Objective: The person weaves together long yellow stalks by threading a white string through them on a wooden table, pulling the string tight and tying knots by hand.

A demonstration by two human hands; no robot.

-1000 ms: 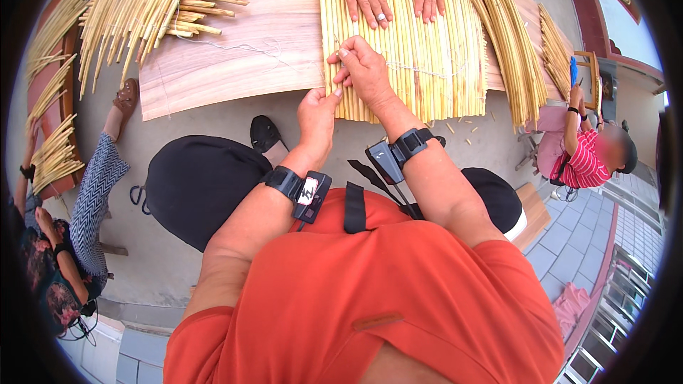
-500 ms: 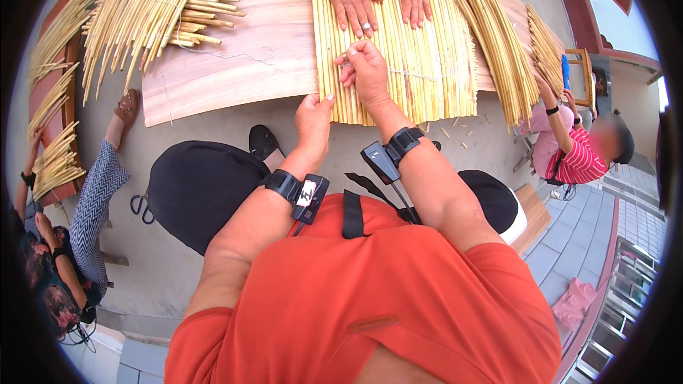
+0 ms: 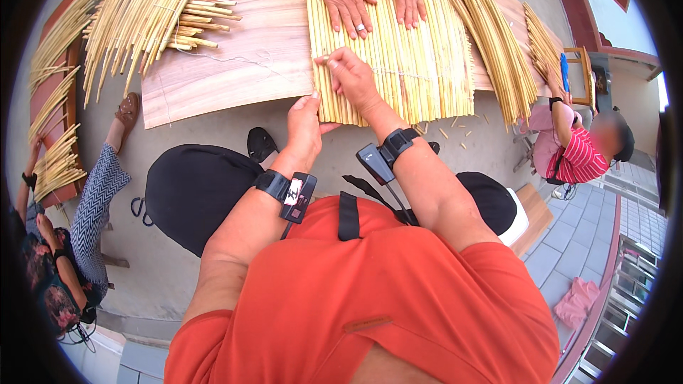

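A mat of pale yellow stalks [image 3: 427, 92] laid side by side lies on the wooden board, with a thin string [image 3: 402, 73] running across it. At its near left corner, my left hand [image 3: 304, 128] is closed on the mat's edge, thumb on top. My right hand [image 3: 350, 80] is over the mat's left border, fingers bent and pinched; what they hold is too small to make out. Across from me, another person's two hands [image 3: 345, 3] press flat on the far part of the mat.
Stalk bundles lie left [image 3: 149, 7] and right [image 3: 494, 43] of the mat on the wooden board [image 3: 213, 89]. Loose thread [image 3: 242, 60] trails over the board. People sit at both sides, near more stalks. Scissors [image 3: 141, 210] show beside my left knee. Stalk bits [image 3: 455, 131] litter the floor.
My right hand has shifted left, from over the mat to its left border. My left hand has moved slightly left, staying at the near corner. The other person's hands remain pressed down.
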